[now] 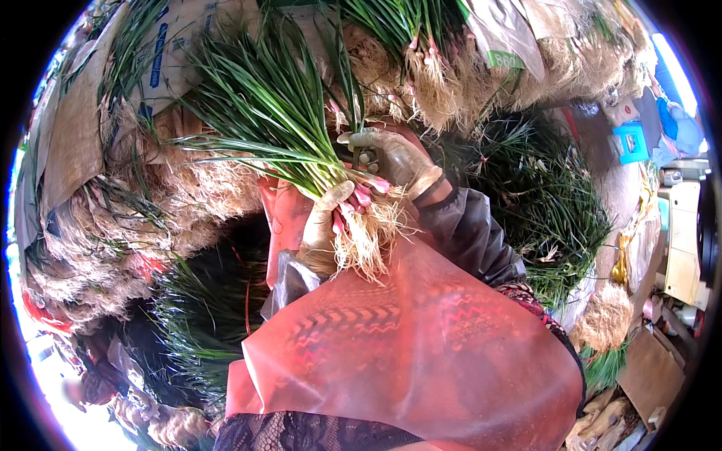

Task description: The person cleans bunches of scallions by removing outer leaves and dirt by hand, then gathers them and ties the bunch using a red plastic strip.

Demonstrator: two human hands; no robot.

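My left hand [325,225], in a pale, soiled glove, is wrapped around a bunch of spring onions [304,139] just above their pinkish bulbs. The long green leaves fan out to the upper left, and the tangled pale roots hang over my apron. Close to the right side of the bulbs is my right hand [398,159], also gloved, with its fingers curled in. A few dark green leaves run down to its fingertips, but whether it grips them is hard to make out.
A long heap of rooted spring onions [432,75] curves across the far side, with woven sacks [79,150] over part of it. Dark leaf piles [553,195] lie at both sides of me. A red plastic apron [421,338] covers my lap. At the right are a blue container [630,143] and a tied bundle [605,317].
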